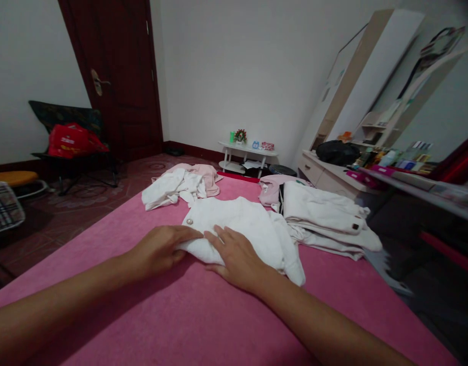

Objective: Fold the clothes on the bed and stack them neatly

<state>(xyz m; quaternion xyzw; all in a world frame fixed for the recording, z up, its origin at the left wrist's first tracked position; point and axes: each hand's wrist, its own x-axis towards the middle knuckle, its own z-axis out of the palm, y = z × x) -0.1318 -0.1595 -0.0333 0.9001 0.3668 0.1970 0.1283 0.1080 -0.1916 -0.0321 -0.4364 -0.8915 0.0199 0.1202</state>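
Filling the foreground, a pink-covered bed point(150, 325), with clothing lying across its far half. Past the bed's far left side, a dark reddish-brown panelled door point(119, 81). Along the right of the bed, a white vanity point(313, 168) with drawers and a crowded top. Left of the bed, a folding camp chair point(62, 111) with a dark patterned back. Also left of the bed, and lower, an orange-topped stool point(14, 178). Beyond the bed's far end, a low white two-tier stand point(234, 146).

On the right part of the bed, a stack of folded cream garments point(317, 203), with a small dark patch on one edge. On the middle of the bed, a white buttoned garment point(249, 218), partly folded, under both hands. On the far left part of the bed, a loose heap of pale pink clothes point(209, 180) and white cloth point(165, 188). Left of the bed, on the chair, a red bag point(71, 140).

Over the near middle of the bed, left hand point(163, 249) clamped on the near left edge of the white buttoned garment; right hand point(234, 254) palm down on the same garment, with fingers slightly apart. Beyond the bed's far end, a green cup point(231, 136). Smallest, above the middle of the bed, a round metallic button point(190, 221) near the left hand's fingers.
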